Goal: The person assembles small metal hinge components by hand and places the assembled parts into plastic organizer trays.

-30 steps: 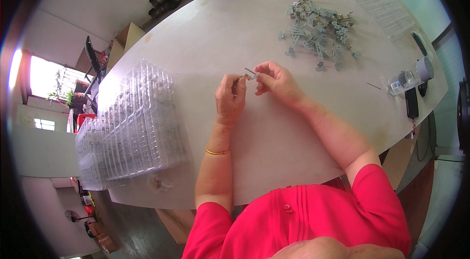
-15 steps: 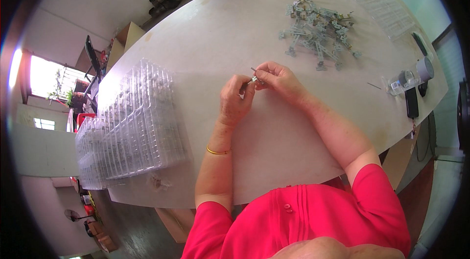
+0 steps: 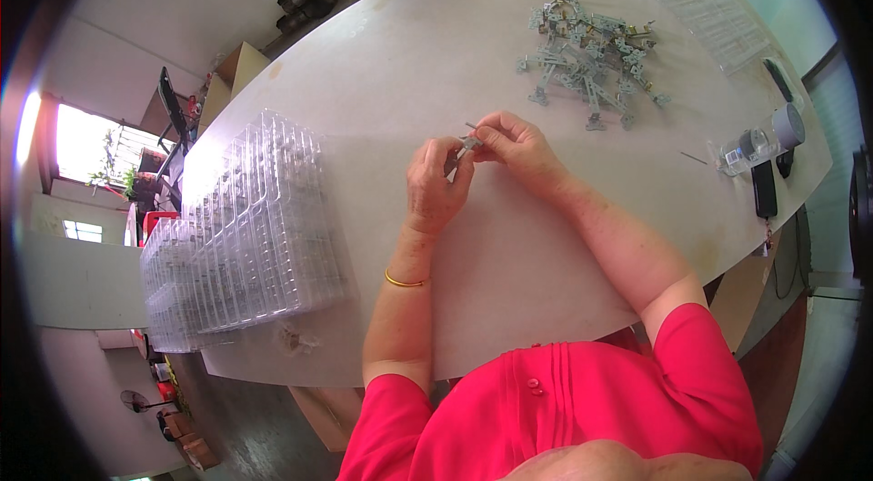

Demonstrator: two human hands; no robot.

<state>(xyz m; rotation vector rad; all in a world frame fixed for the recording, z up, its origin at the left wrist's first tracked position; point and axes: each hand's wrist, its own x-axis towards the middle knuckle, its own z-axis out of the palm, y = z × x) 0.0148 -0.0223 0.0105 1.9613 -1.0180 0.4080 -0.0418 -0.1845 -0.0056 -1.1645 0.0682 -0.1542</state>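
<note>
Over the middle of the table, my left hand [image 3: 436, 185] grips a small grey metal part [image 3: 469, 143] between thumb and fingers. My right hand [image 3: 516, 149] meets it from the right, its fingertips closed round a thin grey rod [image 3: 471, 126] whose end sticks out past them. The rod lies close to the metal part; whether they touch is hidden by the fingers. Farther off to the right lies a loose heap of similar grey metal parts [image 3: 591, 58].
Stacked clear plastic trays [image 3: 264, 226] stand at the left. Another clear tray [image 3: 696, 4] lies at the far right. On the right are a clear jar [image 3: 746, 154], a black phone [image 3: 765, 190] and a thin rod [image 3: 694, 157] on the table [image 3: 400, 45].
The grey part between my left fingers has turned a little and more of it shows. Both hands stay nearly in place.
</note>
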